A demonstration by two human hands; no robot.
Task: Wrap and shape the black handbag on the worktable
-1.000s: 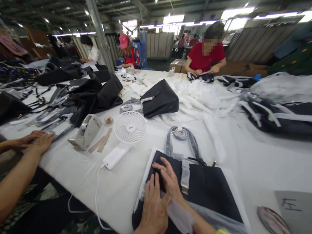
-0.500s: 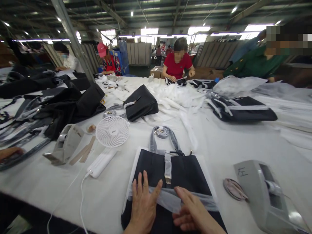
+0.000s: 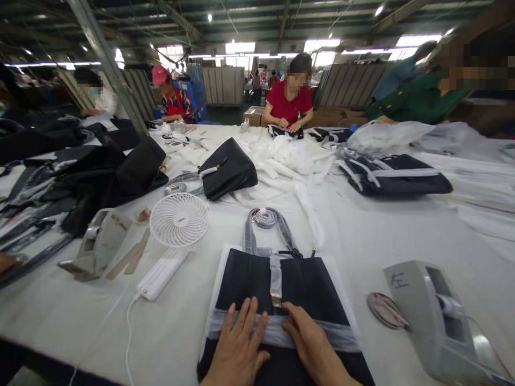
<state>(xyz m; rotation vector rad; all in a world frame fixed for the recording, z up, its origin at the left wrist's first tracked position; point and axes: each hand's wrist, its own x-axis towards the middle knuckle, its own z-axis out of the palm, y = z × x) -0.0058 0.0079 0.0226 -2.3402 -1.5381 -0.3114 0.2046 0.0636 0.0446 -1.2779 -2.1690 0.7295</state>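
A bag factory floor: workers sit around a long white table (image 3: 374,241) strewn with black handbags (image 3: 227,169), wrapping sheets (image 3: 289,155) and tape dispensers (image 3: 438,316), beneath a metal roof (image 3: 257,21) hung with strip lights, cardboard boxes (image 3: 253,115) stacked behind.

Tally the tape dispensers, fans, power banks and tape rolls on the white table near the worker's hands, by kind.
Tape dispensers: 2, left and right
Fans: 1, white desk fan
Power banks: 1, white power bank
Tape rolls: 1, flat tape roll
Total: 5
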